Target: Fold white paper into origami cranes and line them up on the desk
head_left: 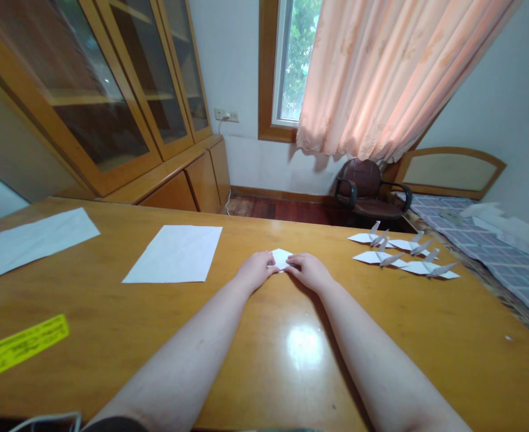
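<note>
A small folded piece of white paper (pixel 281 258) lies on the wooden table between my two hands. My left hand (pixel 256 269) grips its left edge with closed fingers. On the opposite side, my right hand (pixel 308 268) holds the right edge between thumb and fingers. The fingertips cover parts of both edges, so the exact folds there are hidden. Several folded white paper cranes (pixel 381 257) stand in two rows to the right of my right hand. Left of my left hand is a flat square sheet of white paper (pixel 174 254).
Another white sheet (pixel 36 242) lies at the table's far left, with a yellow strip bearing writing (pixel 21 347) nearer me. Beyond the table (pixel 255 360) are a glass-door cabinet (pixel 156 144), a brown armchair (pixel 365 186) and a bed (pixel 484 240) at right.
</note>
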A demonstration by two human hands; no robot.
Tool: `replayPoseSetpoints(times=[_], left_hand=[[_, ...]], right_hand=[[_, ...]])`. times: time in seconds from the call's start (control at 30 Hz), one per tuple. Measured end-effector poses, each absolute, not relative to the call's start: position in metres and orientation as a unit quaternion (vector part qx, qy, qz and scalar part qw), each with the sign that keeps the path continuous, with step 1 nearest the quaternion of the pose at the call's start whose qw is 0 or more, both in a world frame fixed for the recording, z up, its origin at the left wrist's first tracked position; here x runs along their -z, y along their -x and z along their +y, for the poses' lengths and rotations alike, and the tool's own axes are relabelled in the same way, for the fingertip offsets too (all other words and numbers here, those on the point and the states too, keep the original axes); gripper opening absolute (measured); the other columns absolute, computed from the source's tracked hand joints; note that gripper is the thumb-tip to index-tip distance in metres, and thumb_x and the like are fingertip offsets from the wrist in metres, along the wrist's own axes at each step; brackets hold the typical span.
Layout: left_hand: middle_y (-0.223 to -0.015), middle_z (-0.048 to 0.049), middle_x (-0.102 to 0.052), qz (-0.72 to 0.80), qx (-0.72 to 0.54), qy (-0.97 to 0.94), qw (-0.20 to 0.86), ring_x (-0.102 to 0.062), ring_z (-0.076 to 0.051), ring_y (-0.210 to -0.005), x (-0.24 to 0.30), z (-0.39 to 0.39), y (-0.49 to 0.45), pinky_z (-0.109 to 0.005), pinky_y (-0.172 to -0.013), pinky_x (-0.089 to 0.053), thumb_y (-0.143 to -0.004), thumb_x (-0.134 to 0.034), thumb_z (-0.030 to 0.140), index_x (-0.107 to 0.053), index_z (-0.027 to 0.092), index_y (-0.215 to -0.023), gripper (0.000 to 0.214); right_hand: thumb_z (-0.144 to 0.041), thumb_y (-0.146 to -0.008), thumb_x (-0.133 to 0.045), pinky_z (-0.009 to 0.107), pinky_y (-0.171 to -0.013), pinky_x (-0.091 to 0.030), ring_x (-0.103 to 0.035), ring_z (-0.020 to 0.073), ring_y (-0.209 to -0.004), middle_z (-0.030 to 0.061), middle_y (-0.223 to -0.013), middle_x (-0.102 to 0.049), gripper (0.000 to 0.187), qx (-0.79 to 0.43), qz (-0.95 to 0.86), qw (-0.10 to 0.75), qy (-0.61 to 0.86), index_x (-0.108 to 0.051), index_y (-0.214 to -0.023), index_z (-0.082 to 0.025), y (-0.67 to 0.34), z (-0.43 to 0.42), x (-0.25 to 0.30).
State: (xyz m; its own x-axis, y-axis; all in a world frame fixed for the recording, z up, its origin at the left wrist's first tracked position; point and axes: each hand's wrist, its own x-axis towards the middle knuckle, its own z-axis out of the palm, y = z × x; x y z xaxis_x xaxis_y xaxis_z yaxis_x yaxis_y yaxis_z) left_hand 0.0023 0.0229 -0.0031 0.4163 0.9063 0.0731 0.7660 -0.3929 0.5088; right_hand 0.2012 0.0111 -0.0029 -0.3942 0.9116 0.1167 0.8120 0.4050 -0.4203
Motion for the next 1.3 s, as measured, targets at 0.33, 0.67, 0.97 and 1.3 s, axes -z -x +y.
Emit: replayPoseSetpoints(times=[0.33,0.67,0.97,1.3], left_hand=[[-0.089,-0.0066,-0.066,0.524,-0.184,-0.807,0.198,-0.058,-0.018,-0.084,0.003,0.023,-0.004,-0.028,-0.077,-0.043,-0.085,-0.051,0.026,-0.066,0.017,-0.08,0.019],[-0.088,-0.0057,-0.066,0.552,-0.225,-0.781,0.185,-0.059,-0.019,-0.084,0.018,0.03,-0.006,-0.028,-0.076,-0.044,-0.079,-0.057,0.022,-0.065,0.017,-0.081,0.009],[-0.095,-0.0046,-0.069,0.518,-0.256,-0.787,0.216,-0.06,-0.018,-0.091,0.023,0.034,-0.004,-0.029,-0.085,-0.044,-0.079,-0.057,0.016,-0.07,0.019,-0.089,0.017],[-0.124,-0.0063,-0.06,0.506,-0.146,-0.845,0.092,-0.048,-0.025,-0.12,0.011,0.015,-0.012,-0.04,-0.101,-0.036,-0.085,-0.046,0.016,-0.068,0.021,-0.103,0.029]], right_hand=[[-0.034,-0.088,-0.049,0.033,-0.09,-0.04,-0.062,0.0187,-0.088,0.005,-0.095,-0.07,0.024,-0.116,-0.811,0.166,0.549,-0.071,-0.087,-0.023,-0.197,0.013,0.007],[-0.029,-0.082,-0.057,0.029,-0.081,-0.041,-0.06,0.0189,-0.088,0.0062,-0.092,-0.069,0.014,-0.12,-0.771,0.22,0.585,-0.068,-0.08,-0.019,-0.188,0.016,0.014],[-0.031,-0.072,-0.069,0.031,-0.083,-0.035,-0.056,0.0186,-0.089,0.0037,-0.09,-0.067,0.012,-0.116,-0.703,0.246,0.657,-0.068,-0.069,-0.02,-0.187,0.018,0.02],[-0.038,-0.067,-0.072,0.044,-0.092,-0.033,-0.053,0.0268,-0.099,0.0069,-0.094,-0.066,0.019,-0.108,-0.644,0.232,0.721,-0.068,-0.077,-0.022,-0.192,0.017,0.014]])
